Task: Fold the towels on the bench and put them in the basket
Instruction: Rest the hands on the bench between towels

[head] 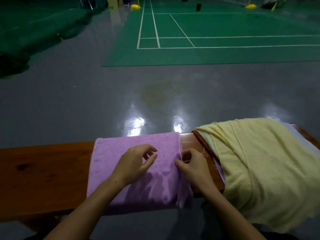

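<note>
- A wooden bench (39, 170) ran across the foreground of an indoor badminton hall, its left stretch bare, with grey floor (69, 101) and a green court (225, 40) beyond.
- At centre, a purple towel (121, 153) lay flat across the bench, its near edge hanging over the front; it appeared to be already doubled, a judgement drawn from its thick right-hand edge.
- The person's left hand (134, 164) hovered over or lightly rested on the middle of the purple towel, fingers loosely curled and gripping nothing that could be seen.
- The right hand (192, 168), just beside the left, had its thumb and fingers drawn together at the towel's right edge, apparently pinching the cloth there.
- The towel looked soft, light and limp, with a nubbly pile and frayed threads; it would probably sag if lifted by one point, so the corners or a folded edge seemed the best places to take hold, with the other palm pressing the cloth flat.
- To the right, separated by a strip of bare wood, a pale yellow towel (259, 170) lay loosely draped over the bench end, unfolded, with a dark reddish cloth (199, 137) showing beneath its left edge.
- No basket was in view.
</note>
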{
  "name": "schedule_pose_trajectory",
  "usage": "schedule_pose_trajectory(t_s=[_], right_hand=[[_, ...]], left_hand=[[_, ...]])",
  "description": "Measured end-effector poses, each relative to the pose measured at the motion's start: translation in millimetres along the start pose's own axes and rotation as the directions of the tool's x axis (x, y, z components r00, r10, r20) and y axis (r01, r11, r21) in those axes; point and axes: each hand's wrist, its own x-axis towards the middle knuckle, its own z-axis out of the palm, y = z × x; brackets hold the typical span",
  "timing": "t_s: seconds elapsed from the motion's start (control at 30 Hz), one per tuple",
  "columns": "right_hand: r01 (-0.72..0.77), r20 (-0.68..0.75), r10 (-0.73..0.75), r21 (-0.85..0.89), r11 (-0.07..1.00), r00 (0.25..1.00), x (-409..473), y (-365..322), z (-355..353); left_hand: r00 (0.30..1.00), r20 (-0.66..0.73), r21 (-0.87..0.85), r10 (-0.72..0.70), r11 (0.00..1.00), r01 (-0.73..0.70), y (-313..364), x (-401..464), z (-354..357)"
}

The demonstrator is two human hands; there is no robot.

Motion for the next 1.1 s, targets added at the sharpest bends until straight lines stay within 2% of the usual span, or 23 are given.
schedule_pose_trajectory(t_s=[0.07,0.13,0.27,0.4,0.5,0.6,0.73,0.87,1.1], right_hand=[[0.041,0.029,-0.044,0.091,0.995,0.999,-4,-8,4],[0.092,0.081,-0.106,0.164,0.982,0.991,-9,-16,5],[0.194,0.156,-0.217,0.149,0.970,0.964,-17,-20,0],[0.228,0.244,-0.256,0.136,0.964,0.936,-20,-21,-4],[0.236,0.269,-0.274,0.166,0.958,0.923,-26,-22,-4],[0.183,0.299,-0.227,0.168,0.969,0.927,-30,-20,-4],[0.092,0.405,-0.121,0.091,0.992,0.906,-32,-9,-4],[0.143,0.446,-0.102,-0.060,0.988,0.889,-31,-1,-5],[0.196,0.478,-0.146,-0.056,0.979,0.866,-21,-6,-4]], left_hand=[[0.997,0.059,-0.071,0.059,0.996,-0.054,13,11,1],[0.979,0.183,-0.108,0.091,0.992,-0.072,19,19,-3],[0.892,0.434,-0.122,0.126,0.989,-0.081,15,27,-9],[0.837,0.528,-0.145,0.148,0.986,-0.082,10,26,-10],[0.841,0.531,-0.086,0.105,0.994,-0.070,7,24,-15],[0.869,0.487,-0.065,0.092,0.995,-0.069,2,21,-21],[0.906,0.411,-0.184,0.097,0.983,-0.022,2,18,-36],[0.924,0.373,-0.312,0.082,0.949,0.042,-2,14,-58],[0.946,0.322,-0.554,0.038,0.818,0.155,2,4,-93]])
